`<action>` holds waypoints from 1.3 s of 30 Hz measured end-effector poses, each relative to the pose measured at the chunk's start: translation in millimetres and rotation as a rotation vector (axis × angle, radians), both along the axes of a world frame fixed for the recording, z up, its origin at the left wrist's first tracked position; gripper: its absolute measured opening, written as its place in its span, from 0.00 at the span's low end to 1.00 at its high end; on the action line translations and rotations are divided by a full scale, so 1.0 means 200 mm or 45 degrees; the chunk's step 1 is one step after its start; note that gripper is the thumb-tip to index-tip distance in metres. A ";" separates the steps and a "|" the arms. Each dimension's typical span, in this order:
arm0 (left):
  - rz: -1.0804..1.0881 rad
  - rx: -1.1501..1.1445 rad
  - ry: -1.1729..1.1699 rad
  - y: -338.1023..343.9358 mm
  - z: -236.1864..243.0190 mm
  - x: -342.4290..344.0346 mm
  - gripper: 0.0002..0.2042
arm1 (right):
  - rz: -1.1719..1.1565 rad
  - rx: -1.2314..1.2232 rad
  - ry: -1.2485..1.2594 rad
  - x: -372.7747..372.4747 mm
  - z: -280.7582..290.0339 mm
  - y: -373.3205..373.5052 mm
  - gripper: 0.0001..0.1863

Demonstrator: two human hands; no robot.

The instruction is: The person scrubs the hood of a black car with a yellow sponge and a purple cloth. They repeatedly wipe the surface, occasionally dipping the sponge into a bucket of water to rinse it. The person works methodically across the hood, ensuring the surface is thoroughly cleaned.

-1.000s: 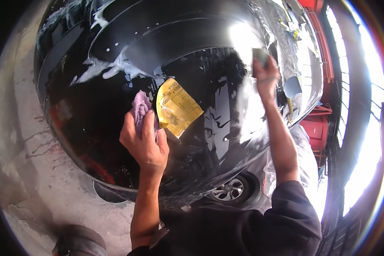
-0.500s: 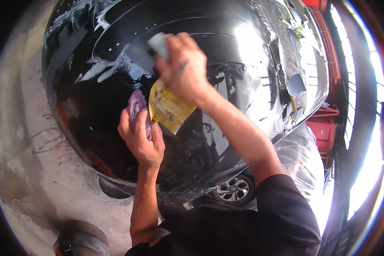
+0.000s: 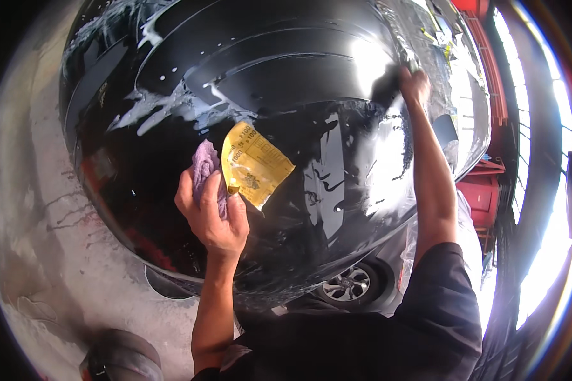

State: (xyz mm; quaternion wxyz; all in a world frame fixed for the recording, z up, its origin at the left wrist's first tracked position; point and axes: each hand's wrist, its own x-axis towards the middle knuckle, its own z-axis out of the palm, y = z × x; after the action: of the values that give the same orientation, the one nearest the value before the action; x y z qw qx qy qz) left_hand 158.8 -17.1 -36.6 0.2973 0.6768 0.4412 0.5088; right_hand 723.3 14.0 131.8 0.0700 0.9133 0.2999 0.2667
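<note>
My left hand (image 3: 215, 213) is closed around a crumpled purple cloth (image 3: 204, 168). Between its thumb and fingers it also pinches a yellow printed sheet of sandpaper (image 3: 254, 162), bent outward over the wet black car panel (image 3: 286, 79). Whitish slurry (image 3: 162, 108) streaks the panel ahead of this hand. My right arm stretches far to the right, its hand (image 3: 415, 87) closed beside the plastic-covered edge of the panel. A bit of a small pale grey-green block (image 3: 413, 65) shows at its fingertips; the rest is hidden by the hand.
Clear plastic sheeting and tape (image 3: 448, 41) cover the car's right part. Below the panel is a car wheel (image 3: 346, 284). A dark rounded object (image 3: 124, 355) stands on the stained concrete floor (image 3: 51, 254), lower left. Red metal furniture (image 3: 480, 200) stands at right.
My right hand has swept from the panel's middle to its right edge with the pale block. The left hand stays almost in place, still holding the cloth and sandpaper.
</note>
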 end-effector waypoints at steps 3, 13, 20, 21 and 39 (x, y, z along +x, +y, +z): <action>0.008 0.011 -0.035 0.00 0.00 -0.01 0.19 | 0.712 0.079 -0.106 -0.52 -0.22 0.50 0.26; 0.050 -0.004 -0.053 0.02 0.00 -0.01 0.19 | 1.508 0.103 0.724 -1.90 -0.39 0.38 0.24; 0.013 0.000 -0.188 0.01 -0.01 -0.02 0.18 | 0.364 0.249 -0.035 -0.17 -0.05 -0.66 0.24; 0.000 -0.010 -0.202 0.00 0.00 -0.02 0.18 | 0.175 0.237 0.046 0.00 0.02 -0.72 0.27; 0.195 -0.168 -0.968 0.00 -0.07 -0.04 0.20 | 1.201 0.307 0.928 -1.68 -0.32 -0.09 0.21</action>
State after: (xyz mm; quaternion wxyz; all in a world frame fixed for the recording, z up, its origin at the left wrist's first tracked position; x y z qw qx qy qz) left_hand 150.4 -16.5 -51.5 0.4437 0.3847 0.3807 0.7143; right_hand 386.7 -3.5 68.5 -0.2670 0.7158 0.6446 -0.0287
